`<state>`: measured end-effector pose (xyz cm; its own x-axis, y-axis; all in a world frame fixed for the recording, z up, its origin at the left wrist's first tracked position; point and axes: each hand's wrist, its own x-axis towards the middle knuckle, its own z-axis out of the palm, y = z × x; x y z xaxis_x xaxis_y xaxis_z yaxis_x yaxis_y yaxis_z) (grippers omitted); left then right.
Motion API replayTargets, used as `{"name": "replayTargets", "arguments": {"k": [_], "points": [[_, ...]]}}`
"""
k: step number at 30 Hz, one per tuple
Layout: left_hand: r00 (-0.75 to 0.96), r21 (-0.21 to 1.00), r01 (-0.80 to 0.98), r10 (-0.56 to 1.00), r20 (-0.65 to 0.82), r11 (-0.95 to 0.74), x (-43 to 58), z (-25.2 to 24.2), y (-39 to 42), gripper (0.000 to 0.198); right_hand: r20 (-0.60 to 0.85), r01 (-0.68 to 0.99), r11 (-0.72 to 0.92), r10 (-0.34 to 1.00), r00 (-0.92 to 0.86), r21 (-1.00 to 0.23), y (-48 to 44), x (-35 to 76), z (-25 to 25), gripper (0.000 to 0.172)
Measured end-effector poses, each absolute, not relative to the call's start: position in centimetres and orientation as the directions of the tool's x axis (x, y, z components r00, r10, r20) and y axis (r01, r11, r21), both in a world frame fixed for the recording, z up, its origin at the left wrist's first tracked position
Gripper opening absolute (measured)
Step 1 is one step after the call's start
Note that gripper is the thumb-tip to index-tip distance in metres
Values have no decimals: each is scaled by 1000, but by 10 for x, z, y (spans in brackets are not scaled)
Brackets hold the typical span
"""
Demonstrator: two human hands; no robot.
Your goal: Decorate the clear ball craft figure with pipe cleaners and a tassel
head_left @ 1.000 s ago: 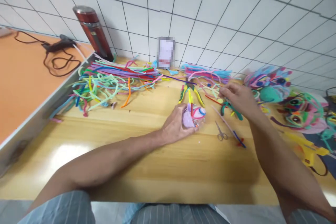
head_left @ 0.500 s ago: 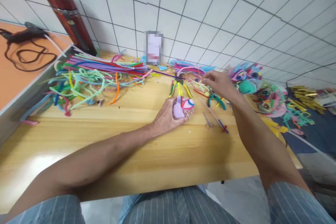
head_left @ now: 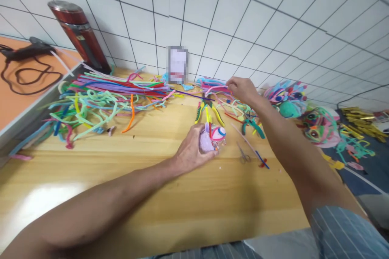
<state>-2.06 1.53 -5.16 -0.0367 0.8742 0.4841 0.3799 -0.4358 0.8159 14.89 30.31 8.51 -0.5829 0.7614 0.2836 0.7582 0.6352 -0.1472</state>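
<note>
My left hand [head_left: 192, 147] is wrapped round a small lilac pipe-cleaner craft piece [head_left: 206, 141], which carries a white, pink and blue round eye [head_left: 219, 132]. Part of the piece is hidden by my fingers. At the back of the table, my right hand [head_left: 242, 90] has its thumb and fingers pinched at the end of a pink pipe cleaner [head_left: 216, 88]. That strand lies by a bundle of pink and blue pipe cleaners [head_left: 207, 82]. Just behind the craft piece lie yellow-and-green handled pliers [head_left: 199, 111].
Green-handled pliers [head_left: 257, 129], small scissors [head_left: 243, 153] and a blue pipe cleaner [head_left: 261, 159] lie to the right. Finished colourful pieces [head_left: 319, 127] stand farther right. A tangle of pipe cleaners [head_left: 100, 107] and a red thermos [head_left: 80, 36] occupy the left, near the tiled wall.
My right hand has shifted slightly left and back, to the pink pipe cleaner. My left hand keeps its hold on the craft piece. The camera view has tilted up slightly.
</note>
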Motion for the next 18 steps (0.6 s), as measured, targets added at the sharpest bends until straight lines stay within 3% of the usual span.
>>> {"name": "replayTargets", "arguments": {"k": [10, 18], "points": [[-3, 828, 342, 881, 474, -444, -23, -49, 13, 91, 226, 716, 698, 700, -678, -13, 337, 68, 65, 34], [-23, 839, 306, 877, 480, -451, -20, -47, 14, 87, 173, 814, 579, 798, -577, 44, 360, 57, 85, 42]]}}
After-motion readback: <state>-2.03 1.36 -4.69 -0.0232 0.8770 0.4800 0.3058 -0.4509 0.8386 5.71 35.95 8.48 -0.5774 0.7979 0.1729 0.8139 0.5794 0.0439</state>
